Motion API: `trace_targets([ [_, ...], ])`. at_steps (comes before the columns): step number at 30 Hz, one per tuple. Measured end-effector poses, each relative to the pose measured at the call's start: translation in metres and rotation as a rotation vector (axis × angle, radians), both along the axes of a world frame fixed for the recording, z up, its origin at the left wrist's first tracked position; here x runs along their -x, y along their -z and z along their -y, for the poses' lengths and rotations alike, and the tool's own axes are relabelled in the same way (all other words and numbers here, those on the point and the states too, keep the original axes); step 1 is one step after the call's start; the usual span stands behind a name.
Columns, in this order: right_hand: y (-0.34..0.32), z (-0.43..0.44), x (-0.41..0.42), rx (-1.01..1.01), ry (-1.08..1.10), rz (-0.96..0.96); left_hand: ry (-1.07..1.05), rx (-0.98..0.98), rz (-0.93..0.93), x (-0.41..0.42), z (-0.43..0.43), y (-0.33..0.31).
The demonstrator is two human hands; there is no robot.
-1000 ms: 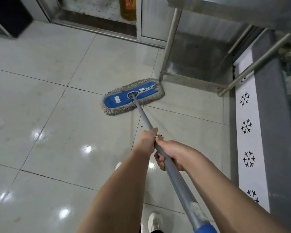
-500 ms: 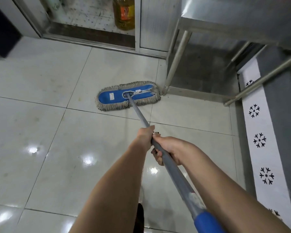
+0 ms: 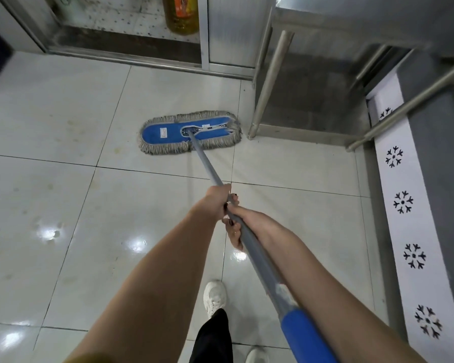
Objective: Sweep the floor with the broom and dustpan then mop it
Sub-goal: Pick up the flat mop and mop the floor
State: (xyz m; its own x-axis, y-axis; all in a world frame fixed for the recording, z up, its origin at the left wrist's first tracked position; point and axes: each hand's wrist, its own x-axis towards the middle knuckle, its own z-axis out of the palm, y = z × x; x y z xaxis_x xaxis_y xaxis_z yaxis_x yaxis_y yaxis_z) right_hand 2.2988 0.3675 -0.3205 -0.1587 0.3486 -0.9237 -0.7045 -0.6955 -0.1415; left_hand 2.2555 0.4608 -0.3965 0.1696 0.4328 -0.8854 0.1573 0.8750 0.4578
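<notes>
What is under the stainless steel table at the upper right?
Under the stainless steel table, a rough grey surface shows behind its round steel leg and low crossbar. No stored item shows; the tabletop covers the far right part.

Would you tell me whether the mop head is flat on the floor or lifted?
Flat: the mop head lies blue side up, its fringe resting on the floor.

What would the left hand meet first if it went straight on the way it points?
Probably the blue mop head: the left hand grips the grey handle and points along it, only bare handle between. Depth is unclear; it might reach the floor first.
</notes>
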Motion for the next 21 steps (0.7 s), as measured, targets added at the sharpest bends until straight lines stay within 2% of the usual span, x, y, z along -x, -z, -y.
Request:
trace_targets([
  [8,-0.010,0.089,0.017,0.023,0.013,-0.119,0.014,0.029,0.024,0.021,0.086,-0.009],
  [17,-0.014,0.210,0.036,0.141,-0.122,0.017,-0.040,0.143,0.048,0.043,0.213,-0.015],
  [21,-0.018,0.245,0.034,0.174,-0.214,0.097,-0.024,0.116,0.011,0.040,0.254,-0.020],
])
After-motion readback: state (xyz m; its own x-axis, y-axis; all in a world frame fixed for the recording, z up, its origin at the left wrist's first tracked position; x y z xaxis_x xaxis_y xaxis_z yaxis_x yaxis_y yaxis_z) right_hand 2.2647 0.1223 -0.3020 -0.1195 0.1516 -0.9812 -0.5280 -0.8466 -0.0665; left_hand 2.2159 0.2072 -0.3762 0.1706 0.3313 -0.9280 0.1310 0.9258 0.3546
